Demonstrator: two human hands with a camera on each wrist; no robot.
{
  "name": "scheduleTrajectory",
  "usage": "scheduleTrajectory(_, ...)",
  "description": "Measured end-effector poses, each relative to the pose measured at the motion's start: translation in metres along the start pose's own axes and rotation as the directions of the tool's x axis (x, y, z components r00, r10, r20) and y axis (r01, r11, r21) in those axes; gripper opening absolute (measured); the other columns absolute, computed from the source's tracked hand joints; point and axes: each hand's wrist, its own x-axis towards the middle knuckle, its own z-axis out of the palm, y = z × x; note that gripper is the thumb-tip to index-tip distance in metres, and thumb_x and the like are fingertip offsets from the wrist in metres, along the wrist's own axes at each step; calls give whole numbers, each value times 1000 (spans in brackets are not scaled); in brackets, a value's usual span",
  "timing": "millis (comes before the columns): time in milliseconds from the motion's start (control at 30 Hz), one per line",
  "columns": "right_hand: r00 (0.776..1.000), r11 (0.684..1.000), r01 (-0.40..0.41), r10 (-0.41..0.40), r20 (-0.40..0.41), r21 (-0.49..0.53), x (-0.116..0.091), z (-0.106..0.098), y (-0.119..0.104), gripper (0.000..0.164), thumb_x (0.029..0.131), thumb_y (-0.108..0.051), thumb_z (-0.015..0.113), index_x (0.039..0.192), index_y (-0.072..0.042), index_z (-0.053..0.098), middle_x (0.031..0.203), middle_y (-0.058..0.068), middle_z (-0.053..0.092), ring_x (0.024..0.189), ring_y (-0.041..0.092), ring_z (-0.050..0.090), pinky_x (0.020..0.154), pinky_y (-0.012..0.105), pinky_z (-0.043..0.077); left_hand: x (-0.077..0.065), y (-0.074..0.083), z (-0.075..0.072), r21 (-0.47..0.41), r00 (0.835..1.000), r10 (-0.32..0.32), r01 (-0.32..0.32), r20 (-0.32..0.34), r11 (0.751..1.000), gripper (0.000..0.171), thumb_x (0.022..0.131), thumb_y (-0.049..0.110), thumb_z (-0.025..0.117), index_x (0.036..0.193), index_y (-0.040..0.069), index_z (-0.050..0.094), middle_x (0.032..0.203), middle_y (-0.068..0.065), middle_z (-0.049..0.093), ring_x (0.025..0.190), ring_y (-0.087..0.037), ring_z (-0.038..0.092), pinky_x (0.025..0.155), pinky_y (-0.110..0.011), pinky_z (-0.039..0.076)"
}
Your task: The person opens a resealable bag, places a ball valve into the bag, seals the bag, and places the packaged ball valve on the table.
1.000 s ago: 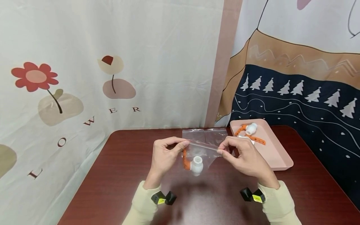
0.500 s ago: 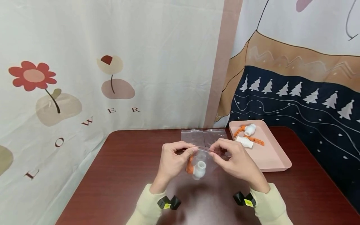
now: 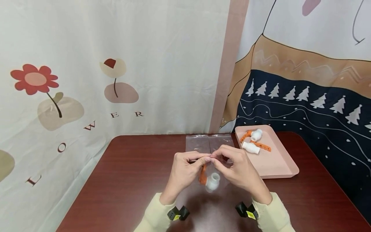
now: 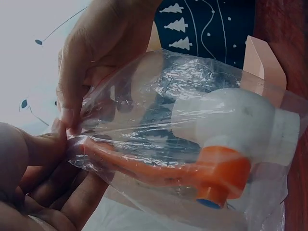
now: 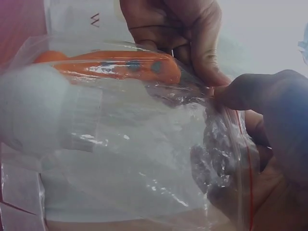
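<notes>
My left hand (image 3: 185, 169) and right hand (image 3: 239, 169) meet over the table, thumbs and fingertips pinching the top edge of a clear zip-lock bag (image 5: 159, 168). The bag's red seal line shows in the right wrist view beside the right fingers. Inside hangs a ball valve with a white plastic body (image 4: 240, 122) and an orange lever handle (image 4: 144, 166). In the head view the white valve body (image 3: 213, 182) hangs just below the hands, its round opening facing up. The handle's upper end lies close under the left fingertips.
A pink tray (image 3: 279, 164) at the back right holds another white-and-orange valve (image 3: 256, 135), an orange handle (image 3: 261, 145) and a white pipe fitting (image 3: 251, 148). Flat clear bags (image 3: 197, 143) lie at the back of the dark red table (image 3: 130, 180). A printed curtain (image 3: 174, 64) hangs behind.
My right hand has slid left along the bag's top edge until it meets the left hand. Both hands and the hanging valve have come a little lower, the left hand shifting right.
</notes>
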Motion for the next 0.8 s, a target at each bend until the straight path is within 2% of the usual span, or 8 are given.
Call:
scheduleTrajectory(100,1000,1000,-5,5,8,-15,0,1,0,19,90,-2,75,94,-20,73,80,-11,62,69,2,52,58,18,44,-1,-1,1,5,1000,18,-18,-19,1000,12,89,27,80,94,17,84,57,-4,65,50,-8,56,49,-18,43)
scheduleTrajectory(300,1000,999,-9,10,26,-47,-1,1,-1,18,89,-3,74,92,-20,71,79,-12,58,70,1,50,60,16,44,-1,-1,3,21,987,143,-142,-74,990,3,88,16,82,89,13,83,54,-3,62,50,-2,52,48,-16,43)
scheduleTrajectory(400,999,998,-16,18,32,-55,-1,0,-2,18,89,-5,75,91,-22,70,78,-13,56,71,1,50,61,16,44,-1,-1,2,31,981,177,-175,-85,984,4,86,11,83,87,15,83,54,-2,61,52,-2,52,49,-15,41)
scheduleTrajectory(533,999,998,-7,9,35,-62,-1,0,-1,19,89,-5,76,91,-23,69,77,-12,55,71,1,49,61,18,44,0,-1,2,27,978,191,-189,-85,982,7,86,8,82,86,15,82,55,-2,62,53,-3,52,50,-15,41)
scheduleTrajectory(800,999,998,-10,12,35,-62,-2,-1,1,18,89,-6,76,91,-23,69,77,-13,55,70,0,49,62,14,43,1,0,-1,31,975,199,-197,-96,980,6,87,8,81,85,14,82,56,-2,62,52,-2,53,48,-19,43)
